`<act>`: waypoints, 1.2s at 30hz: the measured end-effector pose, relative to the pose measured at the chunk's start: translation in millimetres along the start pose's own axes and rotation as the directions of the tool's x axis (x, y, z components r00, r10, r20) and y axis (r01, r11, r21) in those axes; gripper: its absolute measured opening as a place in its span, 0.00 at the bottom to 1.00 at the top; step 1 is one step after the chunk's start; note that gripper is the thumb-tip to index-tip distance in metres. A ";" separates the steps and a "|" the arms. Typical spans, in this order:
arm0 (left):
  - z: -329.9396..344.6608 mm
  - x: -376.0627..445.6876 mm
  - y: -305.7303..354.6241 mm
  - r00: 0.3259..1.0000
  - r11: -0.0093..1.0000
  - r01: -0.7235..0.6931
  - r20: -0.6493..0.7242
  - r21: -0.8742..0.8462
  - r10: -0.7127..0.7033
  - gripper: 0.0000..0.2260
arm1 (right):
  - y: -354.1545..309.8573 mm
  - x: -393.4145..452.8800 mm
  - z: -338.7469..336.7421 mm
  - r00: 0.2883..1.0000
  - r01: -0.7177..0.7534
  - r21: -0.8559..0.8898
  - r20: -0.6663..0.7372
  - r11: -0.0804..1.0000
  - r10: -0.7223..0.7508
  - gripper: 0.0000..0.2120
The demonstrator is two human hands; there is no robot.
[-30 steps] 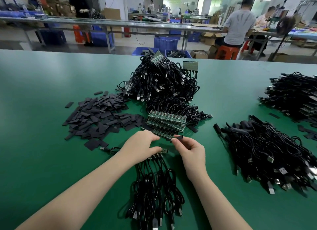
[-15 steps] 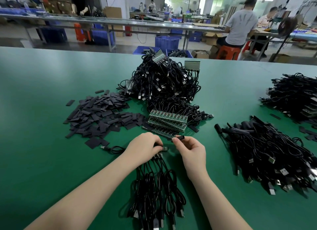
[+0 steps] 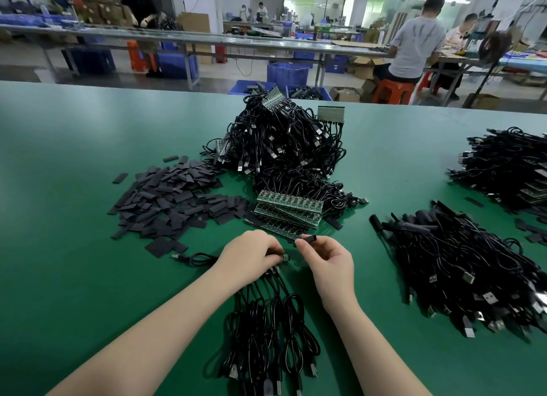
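1. A black sleeve [image 3: 309,238] is pinched between the thumb and forefinger of the right hand [image 3: 328,258], just above the table [image 3: 74,277]; the other fingers are loosely curled.
2. A small green board [image 3: 284,257] on a cable end is gripped in the curled fingers of the left hand [image 3: 251,255]. Only its tip is seen, near the sleeve but apart from it.
3. The bundle of cables [image 3: 266,330] is laid out toward the person.
4. The step is judged to be sleeving: the sleeve is brought close but is not yet on.
5. Next, the sleeve's mouth should be squared to the board and slid over it while the board is held steady.
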State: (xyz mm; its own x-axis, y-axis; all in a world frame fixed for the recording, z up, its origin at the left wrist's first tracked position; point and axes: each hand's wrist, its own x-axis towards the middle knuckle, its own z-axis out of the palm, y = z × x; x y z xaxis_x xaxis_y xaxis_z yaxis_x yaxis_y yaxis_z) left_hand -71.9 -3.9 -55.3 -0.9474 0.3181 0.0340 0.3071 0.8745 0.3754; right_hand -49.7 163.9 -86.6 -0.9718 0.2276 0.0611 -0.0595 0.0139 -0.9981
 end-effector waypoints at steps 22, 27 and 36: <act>25.0 -16.0 -6.8 0.912 0.870 -0.102 -0.396 -0.482 -0.112 0.12 | -4.5 -4.6 1.1 0.996 0.031 0.008 0.089 1.000 -0.031 0.03; 27.2 -12.6 1.5 0.930 0.863 -0.061 -0.343 -0.502 -0.134 0.11 | -5.1 -3.7 -0.1 0.998 0.015 0.035 0.060 0.999 -0.017 0.04; 31.9 -11.5 3.1 0.930 0.839 -0.121 -0.355 -0.531 -0.090 0.11 | -3.9 -3.9 -1.6 0.998 0.027 0.078 0.052 0.997 -0.031 0.05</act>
State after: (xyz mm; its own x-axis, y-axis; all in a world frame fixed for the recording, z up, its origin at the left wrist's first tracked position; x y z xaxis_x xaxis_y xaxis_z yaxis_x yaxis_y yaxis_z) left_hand -57.2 6.7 -84.1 -0.9411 0.0872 0.3268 0.3250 0.5003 0.8025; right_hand -45.3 164.6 -83.0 -0.9801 0.1760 0.0919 -0.1032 -0.0558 -0.9931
